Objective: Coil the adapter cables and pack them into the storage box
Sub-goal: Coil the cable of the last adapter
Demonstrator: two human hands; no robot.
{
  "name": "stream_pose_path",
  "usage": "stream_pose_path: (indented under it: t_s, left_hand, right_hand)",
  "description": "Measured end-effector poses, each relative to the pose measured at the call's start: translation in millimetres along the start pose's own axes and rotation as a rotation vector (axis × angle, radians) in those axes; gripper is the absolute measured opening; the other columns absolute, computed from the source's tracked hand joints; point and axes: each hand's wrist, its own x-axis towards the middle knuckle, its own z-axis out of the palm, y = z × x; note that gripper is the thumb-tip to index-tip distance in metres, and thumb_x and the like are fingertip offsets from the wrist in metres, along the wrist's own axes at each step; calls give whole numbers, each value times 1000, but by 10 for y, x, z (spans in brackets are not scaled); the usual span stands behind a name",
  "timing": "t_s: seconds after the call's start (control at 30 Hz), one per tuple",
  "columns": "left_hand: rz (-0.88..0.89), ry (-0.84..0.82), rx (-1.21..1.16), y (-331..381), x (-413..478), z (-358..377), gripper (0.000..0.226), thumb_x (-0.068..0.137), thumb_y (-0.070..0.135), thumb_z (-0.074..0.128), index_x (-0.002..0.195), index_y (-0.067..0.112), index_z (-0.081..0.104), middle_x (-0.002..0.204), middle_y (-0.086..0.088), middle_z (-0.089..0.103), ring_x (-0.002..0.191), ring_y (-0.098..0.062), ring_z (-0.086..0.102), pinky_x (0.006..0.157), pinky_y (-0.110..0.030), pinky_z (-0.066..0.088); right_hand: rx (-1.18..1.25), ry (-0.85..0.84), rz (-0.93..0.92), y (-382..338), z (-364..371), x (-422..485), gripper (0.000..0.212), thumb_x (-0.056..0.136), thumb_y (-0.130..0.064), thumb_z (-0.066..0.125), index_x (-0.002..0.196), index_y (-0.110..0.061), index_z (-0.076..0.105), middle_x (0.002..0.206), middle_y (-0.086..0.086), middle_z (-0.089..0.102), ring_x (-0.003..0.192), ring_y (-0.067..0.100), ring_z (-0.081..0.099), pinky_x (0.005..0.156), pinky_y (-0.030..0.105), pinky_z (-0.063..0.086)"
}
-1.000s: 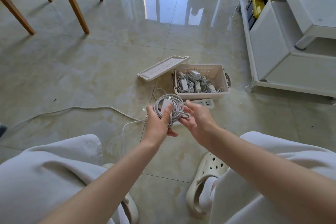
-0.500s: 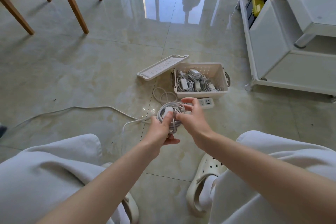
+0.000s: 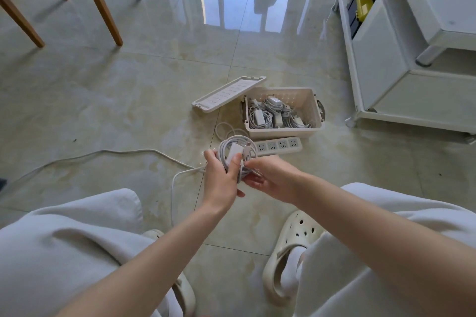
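A: Where is there room on the floor (image 3: 128,98)?

B: The left middle of the frame is open tile. The upper left has wooden chair legs (image 3: 101,5), and a white cabinet (image 3: 381,80) fills the upper right, its base edge just right of the storage box (image 3: 283,132).

A: And the box itself?

B: It stands open, right of centre, with several coiled adapters (image 3: 273,116) lying inside. Its lid (image 3: 229,94) lies on the floor to the upper left, one end tilted against the box rim. A white power strip (image 3: 280,145) lies along the box's near wall, between the box and the hands.

A: Anything else in the way?

B: A loose white cord (image 3: 116,152) snakes from the left edge across the tile to below the hands. Pale trouser knees (image 3: 77,239) fill both lower corners, with a cream clog (image 3: 291,247) between them.

A: Where is the adapter cable (image 3: 233,148)?

B: Held above the floor at centre frame, just short of the power strip, wound in a round coil with its white block on top.

A: How are the hands set?

B: Both forearms reach in from the bottom edge and meet at the coil. The left hand (image 3: 220,177) wraps its fingers round the coil's left side, thumb pressed on the block. The right hand (image 3: 273,179) lies palm up, its fingers (image 3: 251,162) pinching strands at the coil's lower right.
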Motion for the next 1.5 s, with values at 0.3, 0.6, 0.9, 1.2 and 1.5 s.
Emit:
stream_pose_path:
  t_s: [0.3, 0.6, 0.9, 1.2, 1.5]
  left_hand:
    - [-332, -128, -122, 121, 82, -55, 37, 95, 38, 50, 112, 9, 37, 83, -7, 48, 53, -13, 46, 39, -23, 50]
    - [-26, -118, 114, 97, 74, -73, 31, 95, 33, 51, 104, 9, 33, 92, -8, 49, 78, -21, 59, 36, -26, 48]
    - [-169, -171, -17, 169, 128, -50, 33, 95, 37, 51, 111, 11, 36, 90, -7, 47, 59, -12, 48, 38, -26, 51]
    - [-218, -181, -36, 111, 236, -90, 39, 94, 41, 50, 115, 11, 38, 82, -4, 48, 58, -10, 47, 40, -26, 52]
    - [255, -223, 134, 172, 182, -159, 24, 88, 35, 58, 92, 20, 40, 82, 0, 52, 71, -24, 61, 55, -35, 54]
  right_hand:
    - [-408, 60, -376, 65, -75, -25, 37, 92, -19, 56, 125, -25, 39, 82, 2, 58, 73, 8, 58, 75, 22, 48]
    - [-598, 173, -579, 134, -92, 87, 12, 94, -28, 53, 102, -20, 54, 73, -4, 57, 70, 14, 57, 75, 39, 51]
    - [-1070, 427, -1088, 29, -119, 53, 11, 89, -15, 58, 87, -4, 55, 91, 8, 54, 86, 23, 48, 74, 32, 42]
    - [-882, 291, -1115, -33, -72, -63, 12, 91, -15, 56, 87, -5, 50, 85, 8, 58, 78, 27, 58, 72, 43, 48]
    - [-435, 405, -689, -202, -147, 84, 13, 100, -18, 36, 89, -12, 41, 92, 12, 59, 78, 21, 58, 61, 19, 44]
